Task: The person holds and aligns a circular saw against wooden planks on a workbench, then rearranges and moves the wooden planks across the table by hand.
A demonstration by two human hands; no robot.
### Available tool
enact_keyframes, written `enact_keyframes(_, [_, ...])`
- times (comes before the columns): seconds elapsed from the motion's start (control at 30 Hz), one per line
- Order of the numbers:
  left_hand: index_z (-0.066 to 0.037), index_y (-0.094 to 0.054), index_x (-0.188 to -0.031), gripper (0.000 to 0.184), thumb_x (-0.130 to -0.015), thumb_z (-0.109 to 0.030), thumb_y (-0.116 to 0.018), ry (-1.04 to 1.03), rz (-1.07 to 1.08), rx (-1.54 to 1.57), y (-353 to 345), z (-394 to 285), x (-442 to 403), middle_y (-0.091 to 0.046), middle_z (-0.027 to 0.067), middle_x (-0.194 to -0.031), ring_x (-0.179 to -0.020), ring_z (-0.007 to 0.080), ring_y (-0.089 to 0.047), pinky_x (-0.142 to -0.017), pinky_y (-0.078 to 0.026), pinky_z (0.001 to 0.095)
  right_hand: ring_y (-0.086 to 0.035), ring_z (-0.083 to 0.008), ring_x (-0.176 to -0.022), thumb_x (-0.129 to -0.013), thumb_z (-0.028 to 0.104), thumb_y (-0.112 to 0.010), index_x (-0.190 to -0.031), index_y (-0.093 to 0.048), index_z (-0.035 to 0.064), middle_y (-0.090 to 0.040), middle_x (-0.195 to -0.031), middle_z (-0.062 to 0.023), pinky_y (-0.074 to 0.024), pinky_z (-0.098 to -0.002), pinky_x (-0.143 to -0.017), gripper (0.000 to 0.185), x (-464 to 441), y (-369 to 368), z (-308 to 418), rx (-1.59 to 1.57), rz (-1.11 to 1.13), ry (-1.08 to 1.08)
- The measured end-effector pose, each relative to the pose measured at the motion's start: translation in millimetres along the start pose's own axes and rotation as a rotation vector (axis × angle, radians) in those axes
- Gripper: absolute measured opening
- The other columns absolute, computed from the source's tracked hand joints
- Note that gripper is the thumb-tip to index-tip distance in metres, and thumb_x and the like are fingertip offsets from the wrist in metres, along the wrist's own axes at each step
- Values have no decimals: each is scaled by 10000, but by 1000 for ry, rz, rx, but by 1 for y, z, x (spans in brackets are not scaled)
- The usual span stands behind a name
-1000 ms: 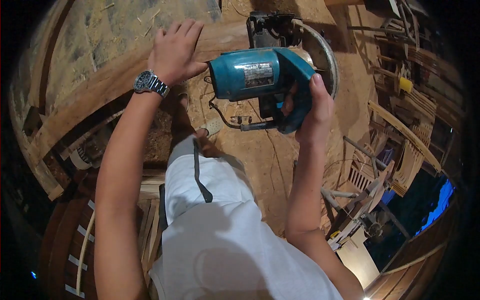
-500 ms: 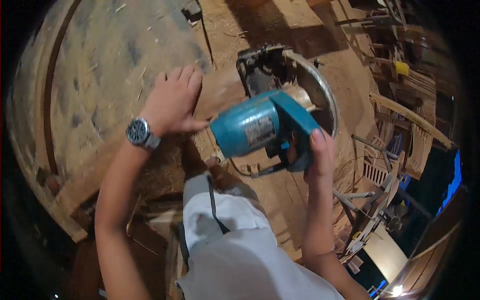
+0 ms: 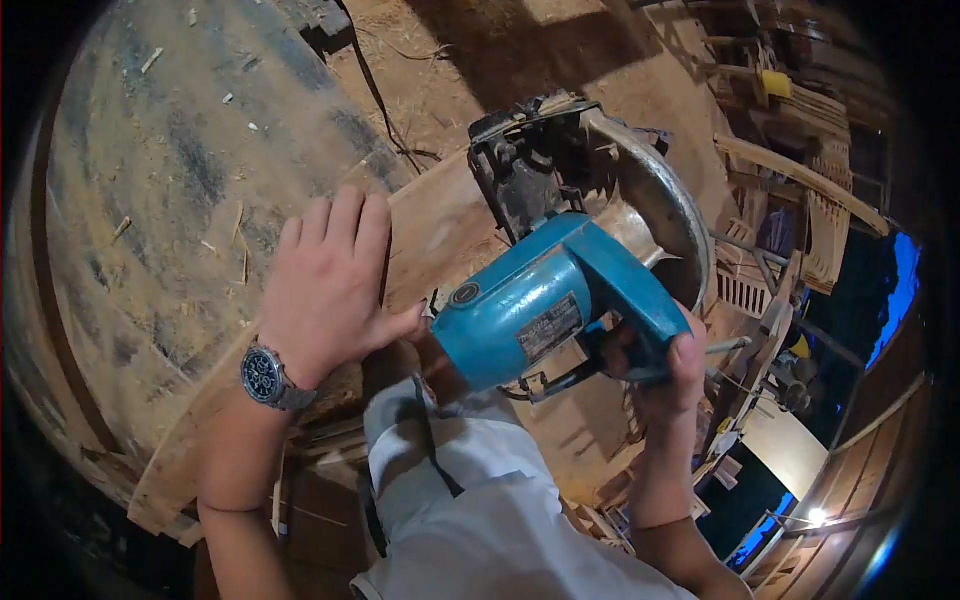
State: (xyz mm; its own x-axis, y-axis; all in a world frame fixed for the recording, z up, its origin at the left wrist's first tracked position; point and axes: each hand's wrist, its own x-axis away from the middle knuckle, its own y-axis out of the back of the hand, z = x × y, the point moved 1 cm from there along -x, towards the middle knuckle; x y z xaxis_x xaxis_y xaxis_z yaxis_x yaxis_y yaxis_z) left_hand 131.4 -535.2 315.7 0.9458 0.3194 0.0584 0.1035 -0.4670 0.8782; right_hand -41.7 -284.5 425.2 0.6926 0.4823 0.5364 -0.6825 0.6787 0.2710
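A teal circular saw [image 3: 525,305] with a metal blade guard lies at the centre of the view, its dark base plate [image 3: 525,180] at the end of a curved wooden board [image 3: 430,225]. My right hand [image 3: 660,365] is wrapped round the saw's rear handle. Flat on the board and the worktable beside it rests my left hand [image 3: 335,280], fingers stretched out, the thumb pointing at the saw's motor end. A metal watch is on the left wrist. The blade is mostly hidden by the guard.
The worktable [image 3: 150,200] bears wood chips and sawdust. A black cable [image 3: 375,85] runs past its far edge. Slatted wooden pieces [image 3: 825,230] and a long curved strip [image 3: 800,180] stand at the right, near a yellow object [image 3: 776,84]. A lit lamp is at the lower right.
The saw and my right hand have shifted lower and right in view, the saw looking larger and more tilted. My left hand sits lower in view. More of the worktable shows.
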Motion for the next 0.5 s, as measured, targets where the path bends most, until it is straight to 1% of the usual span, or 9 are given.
enact_keyframes(0.23, [22, -501, -1271, 881, -649, -540, -772, 22, 28, 51, -1, 4, 1, -519, 200, -1184, -1076, 385, -551, -906, -480, 450, -594, -153, -606, -765, 749, -627, -1154, -657, -72, -633, -747, -93, -434, -268, -552, 909, 0, -3, -2, 22, -16, 18])
enact_keyframes(0.33, [36, -499, -1271, 888, -652, -539, -771, -12, 2, 54, -4, 6, 2, -520, 206, -1200, -1097, 387, -551, -926, -482, 448, -596, -153, -602, -764, 757, -626, -1167, -657, -77, -634, -737, -94, -435, -270, -549, 926, -1, -3, -1, 28, 7, 24])
enact_keyframes(0.43, [49, -495, -1268, 894, -656, -542, -773, -22, 35, 51, -3, 6, 0, -520, 213, -1215, -1107, 390, -549, -928, -479, 453, -597, -152, -602, -763, 757, -633, -1173, -657, -80, -632, -727, -91, -437, -271, -548, 932, -1, -2, -1, 23, 3, 18])
enact_keyframes(0.5, [54, -494, -1263, 900, -656, -548, -775, -57, 6, 41, -2, 6, -1, -520, 221, -1214, -1103, 400, -549, -935, -475, 459, -597, -151, -603, -764, 754, -636, -1169, -657, -80, -633, -732, -91, -438, -270, -548, 928, 0, 1, -3, 20, 16, 6])
